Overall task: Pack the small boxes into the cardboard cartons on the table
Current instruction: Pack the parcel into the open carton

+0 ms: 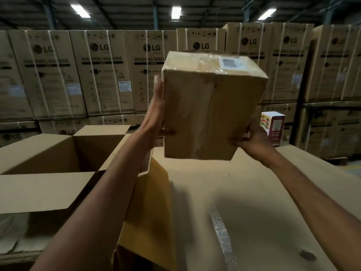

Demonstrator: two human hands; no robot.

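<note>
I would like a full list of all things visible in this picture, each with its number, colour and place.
taped box: one, brown, held up above the table
open carton: one, brown, at the left, flaps spread
printed small box: one, white and maroon, far right edge of the table
table: one, tan top, under the hands
cardboard flap: one, yellow-brown, between open carton and table
tape strip: one, grey, flat on the table
washing machine cartons: many, brown, stacked behind
ceiling lights: three, white, overhead
left hand: one, on the box's left side
right hand: one, gripping its lower right corner
</note>
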